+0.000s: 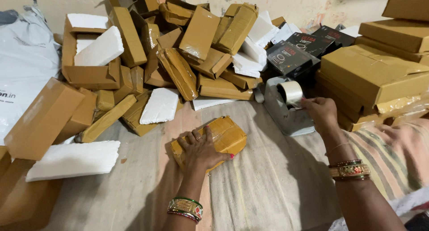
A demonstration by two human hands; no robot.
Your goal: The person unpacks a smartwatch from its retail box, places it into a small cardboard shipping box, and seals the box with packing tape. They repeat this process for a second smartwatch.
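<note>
Nearest the camera, two forearms reach in, each with bangles at the wrist. The left hand (202,148) lies flat, fingers spread, pressing down on one small brown parcel wrapped in shiny tape (213,140), which sits on the pale cloth-covered surface (268,186) near the middle. The hand hides the parcel's near left part. The right hand (321,114) reaches to the right, its fingers closed at the front of one grey tape dispenser (283,112) carrying one roll of clear tape (290,93); whether the fingertips pinch a tape end is hard to make out.

At near left lie one white foam slab (71,160) and one plain brown box (42,119); a larger brown shape in the corner is cut off by the frame. At near right a striped cloth (393,155) is blurred and partly out of view.

Farther back, a heap of brown boxes and taped parcels (178,56) fills the middle, too overlapped to count exactly, though well over a dozen show. About five more white foam pieces lie among them. Three black printed boxes (308,47) lie right of the heap, partly covering each other. At far right stands a stack of larger brown cartons (380,65), four or five visible, cut off by the edge. At far left one white plastic mailing bag (24,61) is partly out of frame.
</note>
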